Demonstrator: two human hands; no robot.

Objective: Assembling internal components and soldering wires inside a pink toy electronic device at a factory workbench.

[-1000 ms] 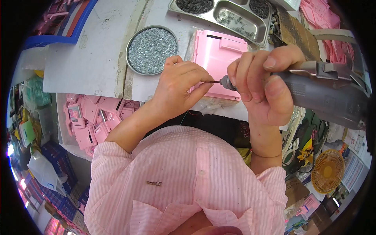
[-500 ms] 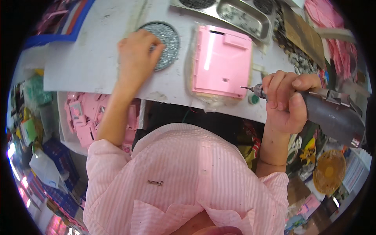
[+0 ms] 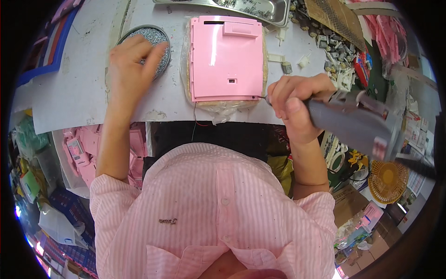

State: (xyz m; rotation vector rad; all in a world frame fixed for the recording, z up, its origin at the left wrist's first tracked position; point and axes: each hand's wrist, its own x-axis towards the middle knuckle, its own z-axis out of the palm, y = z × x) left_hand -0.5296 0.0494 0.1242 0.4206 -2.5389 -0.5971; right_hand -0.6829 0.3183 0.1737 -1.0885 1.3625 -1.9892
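My right hand point(image 3: 299, 100) is wrapped round a dark grey electric screwdriver point(image 3: 346, 121). Its tip points left at the lower right corner of a pink plastic housing point(image 3: 223, 60), right by a small dark hole; whether it touches cannot be made out. The housing lies flat on a padded, plastic-wrapped block point(image 3: 225, 106). Over at the left, my left hand point(image 3: 127, 69) rests at a round dark-rimmed dish of small metal screws point(image 3: 155, 35). Its fingers are curled down towards the screws and the fingertips are hidden, so anything pinched there does not show.
A metal tray point(image 3: 274, 14) with small dark parts stands at the far edge. Small grey and white parts point(image 3: 334, 60) are heaped at the right beside a cardboard piece point(image 3: 334, 21). Below the table's left edge sits a box of pink parts point(image 3: 88, 153). An orange basket point(image 3: 389, 181) is lower right.
The view has shifted, so the table things appear further left and higher. The screwdriver tip has come from the housing's right side to its lower right corner. My left hand stays at the screw dish.
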